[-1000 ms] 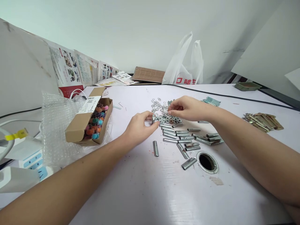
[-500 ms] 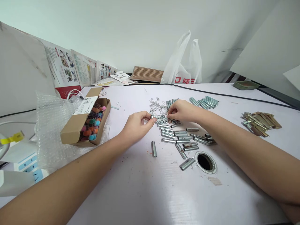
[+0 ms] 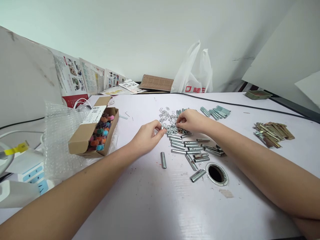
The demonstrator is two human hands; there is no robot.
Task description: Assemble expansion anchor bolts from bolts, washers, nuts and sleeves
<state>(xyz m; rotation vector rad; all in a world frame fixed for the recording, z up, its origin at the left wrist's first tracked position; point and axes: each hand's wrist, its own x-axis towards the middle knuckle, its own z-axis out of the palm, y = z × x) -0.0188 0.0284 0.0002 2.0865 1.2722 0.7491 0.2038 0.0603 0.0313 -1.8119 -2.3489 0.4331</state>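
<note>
Between thumb and fingers, my left hand [image 3: 148, 136] pinches a small shiny metal piece [image 3: 162, 127] at the left edge of a pile of nuts [image 3: 172, 129]. My right hand [image 3: 191, 120] reaches over the pile's right side with its fingertips drawn together and down among the nuts; what they hold is too small to make out. Behind the pile lie thin washers [image 3: 165, 114]. Several metal sleeves [image 3: 191, 149] are scattered in front, and one sleeve [image 3: 163, 160] lies apart, nearer to me.
An open cardboard box [image 3: 81, 138] of coloured caps stands on bubble wrap [image 3: 58, 146] at left. Threaded rods [image 3: 220, 112] and brass-coloured bolts [image 3: 276, 131] lie at right. A round hole [image 3: 216, 174] opens in the table. A plastic bag [image 3: 191, 75] and black cable are behind.
The view has shifted slightly. My right fingertips have moved a little to the left over the nuts; my left hand keeps its pinch in nearly the same place.
</note>
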